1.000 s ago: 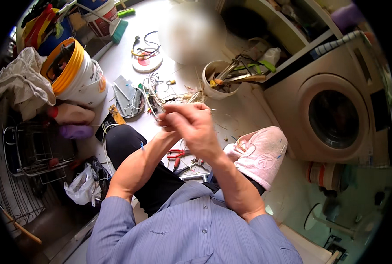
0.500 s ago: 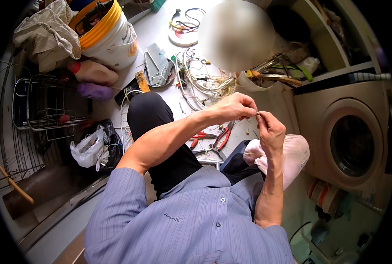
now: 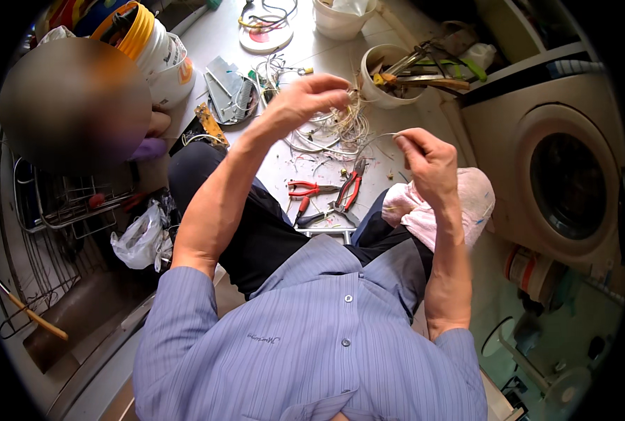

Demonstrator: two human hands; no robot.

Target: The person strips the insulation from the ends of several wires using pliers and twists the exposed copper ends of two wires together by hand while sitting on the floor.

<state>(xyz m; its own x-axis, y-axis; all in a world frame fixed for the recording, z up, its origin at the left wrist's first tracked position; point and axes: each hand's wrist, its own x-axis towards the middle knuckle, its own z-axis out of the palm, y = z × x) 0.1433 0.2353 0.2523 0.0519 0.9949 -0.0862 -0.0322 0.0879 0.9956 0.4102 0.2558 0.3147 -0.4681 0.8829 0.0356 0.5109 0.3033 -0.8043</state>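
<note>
My right hand (image 3: 430, 165) is closed in a pinch on a thin pale wire (image 3: 380, 136). The wire's free length curves left and down from my fingertips. My left hand (image 3: 309, 99) hovers apart from it over the heap of stripped wires (image 3: 344, 126), its fingers stretched forward and loosely bent. I make out nothing held in it; the tips overlap the heap in view. Below, between my knees, red-handled pliers (image 3: 351, 189) and a second red-handled tool (image 3: 314, 189) lie on the floor among wire scraps.
A white bucket (image 3: 389, 99) of tools stands beyond the heap. At the left are a metal tray (image 3: 229, 91), a wire rack (image 3: 74, 203) and a white plastic bag (image 3: 140, 242). A washing machine (image 3: 488, 140) borders the right; a pink cloth (image 3: 439, 210) covers my right knee.
My hands were together at one small piece. The left has moved away to the left, and the right has stayed nearby with the wire. The view has shifted.
</note>
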